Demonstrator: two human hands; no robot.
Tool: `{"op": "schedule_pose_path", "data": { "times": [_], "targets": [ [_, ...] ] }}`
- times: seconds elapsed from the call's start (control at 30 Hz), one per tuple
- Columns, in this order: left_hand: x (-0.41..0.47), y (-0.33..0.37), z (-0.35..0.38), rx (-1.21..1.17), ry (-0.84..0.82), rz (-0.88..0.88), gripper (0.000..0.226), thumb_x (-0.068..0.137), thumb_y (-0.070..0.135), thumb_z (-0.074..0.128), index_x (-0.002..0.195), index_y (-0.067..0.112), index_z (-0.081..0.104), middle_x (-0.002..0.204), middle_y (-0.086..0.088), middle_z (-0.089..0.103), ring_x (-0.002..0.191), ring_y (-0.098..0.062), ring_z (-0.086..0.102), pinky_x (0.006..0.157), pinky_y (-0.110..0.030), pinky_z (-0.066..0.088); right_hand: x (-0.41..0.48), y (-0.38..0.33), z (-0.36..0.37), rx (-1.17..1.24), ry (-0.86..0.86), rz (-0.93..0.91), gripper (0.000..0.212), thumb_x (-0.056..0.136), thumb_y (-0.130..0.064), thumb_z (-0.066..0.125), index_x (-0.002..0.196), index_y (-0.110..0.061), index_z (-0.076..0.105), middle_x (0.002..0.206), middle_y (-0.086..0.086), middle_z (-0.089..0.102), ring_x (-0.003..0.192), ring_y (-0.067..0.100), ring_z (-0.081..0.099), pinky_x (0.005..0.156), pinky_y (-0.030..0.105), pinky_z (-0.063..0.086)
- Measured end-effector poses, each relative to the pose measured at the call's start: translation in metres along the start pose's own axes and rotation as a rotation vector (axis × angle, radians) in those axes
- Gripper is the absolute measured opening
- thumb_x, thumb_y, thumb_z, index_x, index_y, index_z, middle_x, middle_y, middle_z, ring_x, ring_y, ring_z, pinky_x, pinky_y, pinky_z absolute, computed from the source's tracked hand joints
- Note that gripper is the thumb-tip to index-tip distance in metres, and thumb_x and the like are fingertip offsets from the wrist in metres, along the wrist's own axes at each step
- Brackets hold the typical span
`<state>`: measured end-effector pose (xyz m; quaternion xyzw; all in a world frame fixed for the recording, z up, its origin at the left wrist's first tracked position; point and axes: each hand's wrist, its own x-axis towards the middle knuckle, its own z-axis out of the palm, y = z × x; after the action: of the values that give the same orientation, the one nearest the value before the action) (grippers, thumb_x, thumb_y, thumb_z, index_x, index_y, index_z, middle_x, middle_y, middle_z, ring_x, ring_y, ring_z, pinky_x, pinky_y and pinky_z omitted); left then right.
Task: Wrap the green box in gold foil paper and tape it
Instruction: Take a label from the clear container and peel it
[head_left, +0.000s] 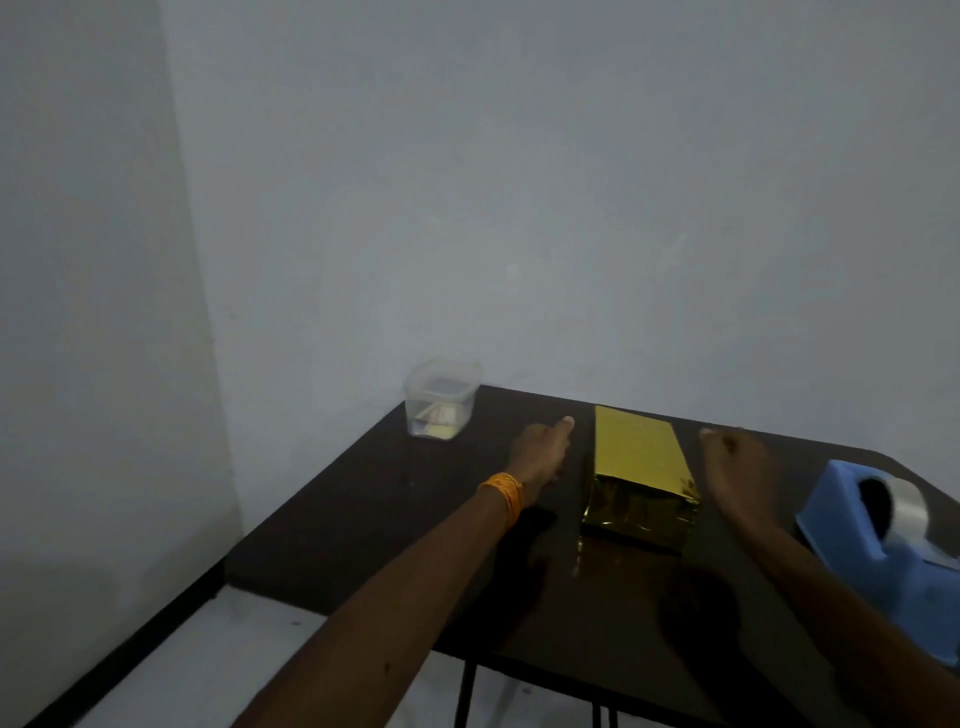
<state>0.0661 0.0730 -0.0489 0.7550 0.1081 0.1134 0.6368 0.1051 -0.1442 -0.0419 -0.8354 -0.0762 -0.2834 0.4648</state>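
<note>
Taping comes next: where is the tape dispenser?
Head view: the blue tape dispenser sits on the table at far right, right of the right hand and the gold-wrapped box.

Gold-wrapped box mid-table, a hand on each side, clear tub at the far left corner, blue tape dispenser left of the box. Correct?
No. The head view shows the blue tape dispenser right of the gold-wrapped box, beyond the right hand. The rest stands: left hand on the other side, clear tub at the table's far left corner.
</note>
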Motion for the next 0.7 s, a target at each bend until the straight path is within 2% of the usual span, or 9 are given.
{"op": "schedule_pose_path", "data": {
  "times": [0.07, 0.17, 0.23, 0.33, 0.4, 0.47, 0.57, 0.63, 0.7],
  "targets": [
    [0.0, 0.003, -0.017, -0.025, 0.062, 0.045, 0.037, 0.099, 0.041, 0.049, 0.08, 0.012, 0.062, 0.077, -0.005, 0.061, 0.072, -0.018, 0.057, 0.063, -0.03, 0.046, 0.003, -0.025, 0.0, 0.006, 0.081, -0.068, 0.025, 0.098, -0.011, 0.052, 0.085, 0.004, 0.068, 0.078, 0.015, 0.064, 0.075, 0.031, 0.058, 0.065, 0.032, 0.035],
    [0.008, 0.004, -0.046, -0.041, 0.166, 0.094, 0.033, 0.099, 0.036, 0.05, 0.085, 0.011, 0.065, 0.076, -0.003, 0.064, 0.069, -0.016, 0.059, 0.06, -0.028, 0.047, 0.003, -0.059, 0.018, 0.037, 0.07, -0.157, 0.019, 0.096, -0.014, 0.056, 0.1, -0.005, 0.073, 0.095, 0.009, 0.07, 0.085, 0.017, 0.058, 0.075, 0.025, 0.034],
    [0.016, 0.005, -0.07, -0.059, 0.232, 0.107, 0.029, 0.098, 0.032, 0.05, 0.084, 0.012, 0.067, 0.075, -0.001, 0.065, 0.069, -0.016, 0.06, 0.058, -0.027, 0.047, 0.001, -0.081, 0.038, 0.104, -0.017, -0.202, 0.017, 0.095, -0.015, 0.058, 0.099, -0.009, 0.073, 0.096, 0.005, 0.072, 0.088, 0.016, 0.063, 0.08, 0.028, 0.042],
    [0.025, 0.007, -0.106, -0.115, 0.302, 0.121, 0.023, 0.093, 0.022, 0.051, 0.077, 0.014, 0.066, 0.069, -0.001, 0.062, 0.068, -0.019, 0.058, 0.055, -0.027, 0.047, -0.001, -0.112, 0.078, 0.177, -0.195, -0.16, 0.016, 0.095, -0.018, 0.061, 0.1, -0.011, 0.074, 0.096, 0.001, 0.073, 0.09, 0.015, 0.066, 0.085, 0.032, 0.05],
    [0.03, 0.005, -0.129, -0.059, 0.391, 0.132, 0.019, 0.093, 0.019, 0.052, 0.083, 0.013, 0.067, 0.078, -0.004, 0.068, 0.077, -0.023, 0.065, 0.069, -0.034, 0.057, -0.002, -0.128, 0.11, 0.164, -0.289, -0.186, 0.018, 0.095, -0.021, 0.062, 0.102, -0.011, 0.075, 0.099, 0.002, 0.074, 0.093, 0.016, 0.066, 0.085, 0.03, 0.05],
    [0.038, -0.001, -0.149, 0.011, 0.484, 0.142, 0.017, 0.092, 0.021, 0.054, 0.09, 0.012, 0.068, 0.089, -0.008, 0.07, 0.088, -0.028, 0.068, 0.082, -0.042, 0.059, -0.004, -0.14, 0.141, 0.147, -0.36, -0.208, 0.02, 0.095, -0.023, 0.063, 0.105, -0.01, 0.074, 0.104, 0.003, 0.073, 0.095, 0.016, 0.065, 0.086, 0.03, 0.05],
    [0.048, -0.009, -0.169, 0.105, 0.568, 0.133, 0.019, 0.092, 0.021, 0.057, 0.103, 0.008, 0.065, 0.104, -0.01, 0.068, 0.097, -0.03, 0.065, 0.086, -0.04, 0.057, -0.005, -0.15, 0.181, 0.124, -0.458, -0.178, 0.025, 0.096, -0.025, 0.062, 0.109, -0.007, 0.072, 0.107, 0.006, 0.072, 0.092, 0.014, 0.062, 0.079, 0.027, 0.046],
    [0.053, -0.014, -0.179, 0.164, 0.55, 0.129, 0.029, 0.09, 0.02, 0.063, 0.116, 0.007, 0.059, 0.113, -0.011, 0.065, 0.101, -0.027, 0.061, 0.086, -0.034, 0.052, -0.005, -0.152, 0.206, 0.116, -0.493, -0.159, 0.028, 0.096, -0.026, 0.062, 0.112, -0.006, 0.071, 0.111, 0.008, 0.071, 0.095, 0.015, 0.063, 0.077, 0.023, 0.042],
    [0.059, -0.019, -0.185, 0.212, 0.501, 0.14, 0.051, 0.083, 0.017, 0.072, 0.128, 0.007, 0.051, 0.124, -0.013, 0.06, 0.107, -0.028, 0.058, 0.09, -0.035, 0.05, -0.005, -0.15, 0.225, 0.096, -0.513, -0.167, 0.033, 0.095, -0.028, 0.063, 0.119, -0.007, 0.068, 0.12, 0.008, 0.069, 0.108, 0.019, 0.063, 0.084, 0.023, 0.043]
  ]
}}
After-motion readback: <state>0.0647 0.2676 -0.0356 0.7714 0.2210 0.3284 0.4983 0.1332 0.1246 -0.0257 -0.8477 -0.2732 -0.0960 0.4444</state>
